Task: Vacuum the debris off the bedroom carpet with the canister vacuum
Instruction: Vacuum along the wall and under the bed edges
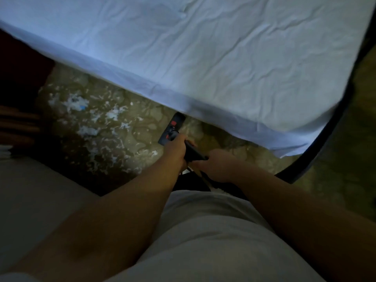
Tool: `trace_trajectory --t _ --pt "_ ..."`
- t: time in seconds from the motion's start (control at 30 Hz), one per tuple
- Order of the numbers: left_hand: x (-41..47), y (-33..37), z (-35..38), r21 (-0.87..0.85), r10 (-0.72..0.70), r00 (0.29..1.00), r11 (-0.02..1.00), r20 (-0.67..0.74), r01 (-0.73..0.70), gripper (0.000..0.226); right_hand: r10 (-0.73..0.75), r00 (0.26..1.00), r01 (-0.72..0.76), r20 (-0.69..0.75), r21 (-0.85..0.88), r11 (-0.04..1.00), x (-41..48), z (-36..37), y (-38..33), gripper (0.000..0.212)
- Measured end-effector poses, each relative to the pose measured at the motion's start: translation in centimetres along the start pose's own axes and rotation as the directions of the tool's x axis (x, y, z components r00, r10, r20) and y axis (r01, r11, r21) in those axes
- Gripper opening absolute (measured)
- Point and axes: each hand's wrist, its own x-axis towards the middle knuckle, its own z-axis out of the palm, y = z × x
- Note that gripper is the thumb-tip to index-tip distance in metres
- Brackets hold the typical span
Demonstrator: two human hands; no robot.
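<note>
You held the black vacuum wand (194,154) with both fists curled round it, left hand (175,148) ahead of right hand (216,165). Its floor head (172,129) sat on the carpet (142,129) by the bed sheet (203,58), with paper scraps (81,102) to its left.

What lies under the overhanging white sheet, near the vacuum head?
Only the far tip of the black vacuum head meets the sheet edge, on patterned carpet. Whatever lies further under is covered.

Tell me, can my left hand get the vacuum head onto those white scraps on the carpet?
Probably yes. The left hand grips the wand just behind the vacuum head, and the white scraps lie to its left on open carpet. The bed is on the other side, out of the way.
</note>
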Motion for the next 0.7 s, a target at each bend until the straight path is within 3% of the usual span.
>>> trace_trajectory --t 0.13,0.23,0.37,0.57,0.7 --pt "-3.1 -4.1 7.8 0.062 -0.008 0.998 0.998 0.059 0.004 0.016 0.048 0.995 -0.046 -0.091 0.027 0.999 -4.2 -2.7 7.7 0.05" --pt "-5.5 -8.6 13.9 0.102 -0.03 0.996 0.995 0.089 0.021 0.009 0.09 0.989 -0.076 -0.121 0.12 0.99 -7.8 -3.9 14.8 0.049" --pt "-7.6 -15.7 21.0 0.201 -0.044 0.991 0.979 0.129 0.017 0.015 0.174 0.974 -0.134 -0.144 0.254 0.958 -13.1 -4.6 23.3 0.044" --pt "-7.1 -26.3 29.6 0.33 -0.041 0.987 0.944 0.157 -0.013 0.072 0.187 0.963 -0.131 -0.196 0.266 0.955 -19.8 -5.7 32.8 0.03" --pt "-12.1 -29.1 31.5 0.419 -0.08 0.97 0.908 0.229 -0.024 0.064 0.23 0.954 -0.176 -0.19 0.267 0.948 -22.5 -5.5 36.3 0.031"
